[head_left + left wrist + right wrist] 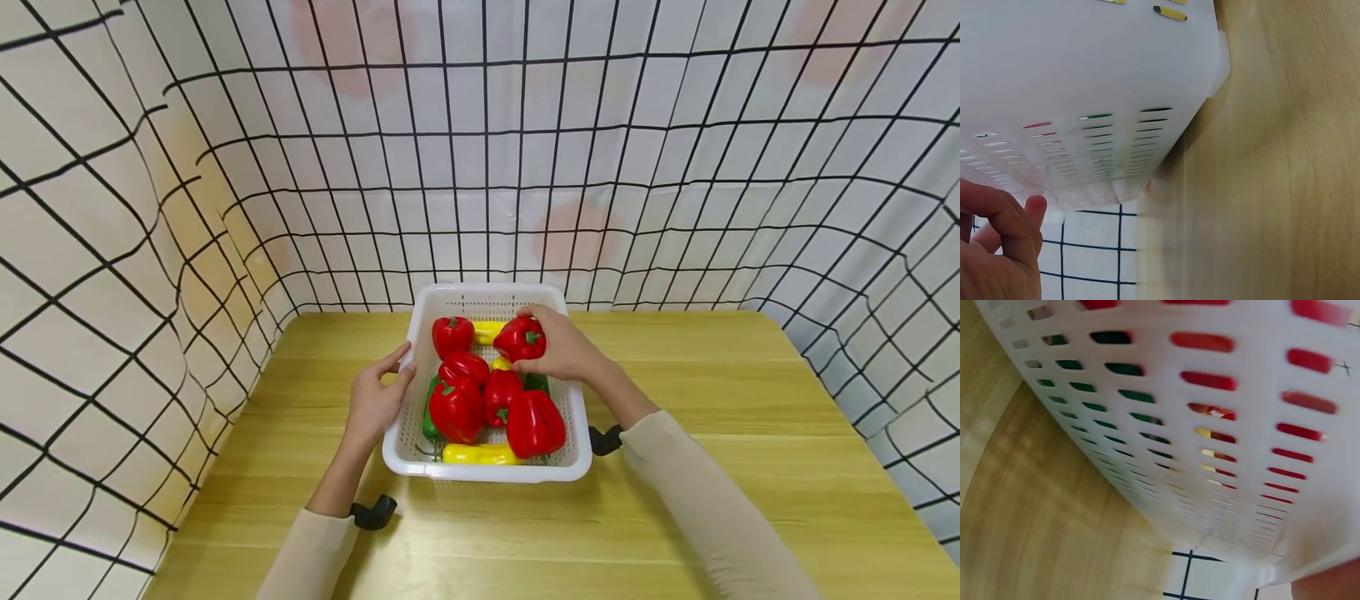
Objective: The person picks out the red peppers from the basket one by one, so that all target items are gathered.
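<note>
A white slotted plastic basket (pixel 487 473) stands on the table with several peppers in it. My right hand (pixel 562 343) reaches over its right rim and grips a red bell pepper (pixel 521 338) near the back right. At the left rim, my left hand (pixel 377 402) holds the edge between thumb and fingers. In the left wrist view the fingers (pixel 1013 231) lie beside the slotted wall. Other red bell peppers (pixel 457 410) fill the middle. A yellow pepper (pixel 480 454) lies along the front, another yellow one (pixel 487 332) at the back, and a green pepper (pixel 431 412) at the left.
The wooden table (pixel 480 542) extends to both sides and in front of the basket. A black wire grid (pixel 517 133) encloses the back and sides, with pale sheeting behind it. Black wrist mounts (pixel 373 512) sit on both wrists.
</note>
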`<state>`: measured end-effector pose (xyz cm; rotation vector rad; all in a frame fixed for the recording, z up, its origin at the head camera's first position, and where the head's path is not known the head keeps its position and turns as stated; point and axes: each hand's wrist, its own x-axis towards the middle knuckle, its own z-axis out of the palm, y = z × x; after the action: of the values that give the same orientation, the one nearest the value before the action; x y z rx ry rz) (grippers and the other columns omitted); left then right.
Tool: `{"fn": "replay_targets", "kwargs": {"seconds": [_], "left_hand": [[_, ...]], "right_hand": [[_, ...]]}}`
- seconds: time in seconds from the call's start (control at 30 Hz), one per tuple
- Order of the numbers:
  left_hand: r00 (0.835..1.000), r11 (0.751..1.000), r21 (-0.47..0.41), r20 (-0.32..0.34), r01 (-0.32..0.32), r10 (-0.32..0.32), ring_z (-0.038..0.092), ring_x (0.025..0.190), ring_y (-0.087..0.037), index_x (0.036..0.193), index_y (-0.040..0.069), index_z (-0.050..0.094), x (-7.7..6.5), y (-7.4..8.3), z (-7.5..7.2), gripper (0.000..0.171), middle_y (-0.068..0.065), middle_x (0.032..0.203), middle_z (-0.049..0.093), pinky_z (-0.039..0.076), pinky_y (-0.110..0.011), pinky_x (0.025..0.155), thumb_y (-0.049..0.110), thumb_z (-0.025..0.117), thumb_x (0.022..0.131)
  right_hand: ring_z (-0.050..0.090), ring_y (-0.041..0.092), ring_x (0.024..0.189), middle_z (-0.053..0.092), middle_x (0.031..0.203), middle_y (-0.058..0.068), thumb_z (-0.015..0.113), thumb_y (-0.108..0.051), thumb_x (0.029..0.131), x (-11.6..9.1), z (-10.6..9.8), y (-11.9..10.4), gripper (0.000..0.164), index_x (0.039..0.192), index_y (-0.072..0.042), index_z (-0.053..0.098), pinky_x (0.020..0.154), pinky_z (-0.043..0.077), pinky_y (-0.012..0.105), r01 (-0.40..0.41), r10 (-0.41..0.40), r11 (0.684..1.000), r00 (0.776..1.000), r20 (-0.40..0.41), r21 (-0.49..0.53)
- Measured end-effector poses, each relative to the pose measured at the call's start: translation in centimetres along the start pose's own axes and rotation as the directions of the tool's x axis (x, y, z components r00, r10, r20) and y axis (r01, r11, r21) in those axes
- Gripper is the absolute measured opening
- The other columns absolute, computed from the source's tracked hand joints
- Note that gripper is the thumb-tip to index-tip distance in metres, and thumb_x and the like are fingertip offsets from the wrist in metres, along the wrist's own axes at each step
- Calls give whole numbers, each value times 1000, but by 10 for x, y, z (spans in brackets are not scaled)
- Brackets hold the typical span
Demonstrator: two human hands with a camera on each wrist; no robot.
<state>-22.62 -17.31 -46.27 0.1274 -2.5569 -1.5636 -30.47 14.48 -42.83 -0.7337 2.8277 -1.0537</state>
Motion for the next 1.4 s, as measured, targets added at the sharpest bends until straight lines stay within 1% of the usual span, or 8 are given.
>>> {"fn": "replay_targets", "kwargs": {"seconds": [0.23,0.4,0.53,0.7,0.93,1.07,1.2,1.4], "left_hand": [[1000,1000,-21,7,7,-7,68,68,-22,144,31,62,-1,2,-2,43,-15,116,63,64,-32,60,35,65,101],[1000,1000,-29,15,11,-10,70,71,-25,144,31,61,-3,2,-1,43,-16,117,63,64,-33,61,35,65,101],[1000,1000,-26,18,10,-9,71,74,-27,145,30,61,-3,0,-1,43,-16,117,63,64,-33,61,35,65,102],[1000,1000,-21,13,9,-9,70,73,-25,143,30,62,-4,-2,0,43,-16,115,64,64,-33,62,34,65,101],[1000,1000,-27,0,-2,2,69,72,-25,142,29,64,-2,0,-1,42,-16,115,64,64,-33,60,35,66,101],[1000,1000,-31,2,8,-8,70,73,-27,142,29,64,-3,1,-2,42,-16,116,64,64,-32,60,35,66,101],[1000,999,-34,2,14,-14,71,73,-28,142,29,64,-4,2,-2,42,-16,117,63,64,-33,60,34,66,101],[1000,999,-38,-4,10,-10,68,68,-23,141,30,65,-3,2,-1,41,-15,117,63,63,-32,60,34,67,100]], "right_hand": [[57,31,122,51,143,9,89,-31,78,-3,-9,-2,85,151,-14,48,92,62,49,39,-39,999,999,-31,10],[60,32,120,56,140,11,90,-26,76,-9,-12,-1,87,149,-14,44,91,62,50,-3,6,998,999,-36,69],[61,34,119,58,138,13,91,-26,74,-14,-18,0,83,144,-13,49,90,63,50,2,3,996,998,-57,87],[58,33,122,56,144,13,89,-27,76,-21,-29,2,81,146,-11,52,95,61,52,43,-35,996,995,-97,76],[57,33,124,56,144,13,89,-26,79,-27,-50,10,78,145,-12,50,97,59,55,35,-20,994,990,-136,107],[56,35,126,54,145,14,89,-25,79,-33,-60,16,79,147,-12,50,97,58,58,29,-11,994,985,-173,102],[56,36,126,53,147,13,88,-23,79,-38,-70,24,80,149,-13,50,98,57,59,-1,21,996,977,-213,93],[57,42,124,52,145,18,86,-23,82,-48,-81,40,77,146,-11,46,101,55,60,-95,119,989,966,-228,111]]}}
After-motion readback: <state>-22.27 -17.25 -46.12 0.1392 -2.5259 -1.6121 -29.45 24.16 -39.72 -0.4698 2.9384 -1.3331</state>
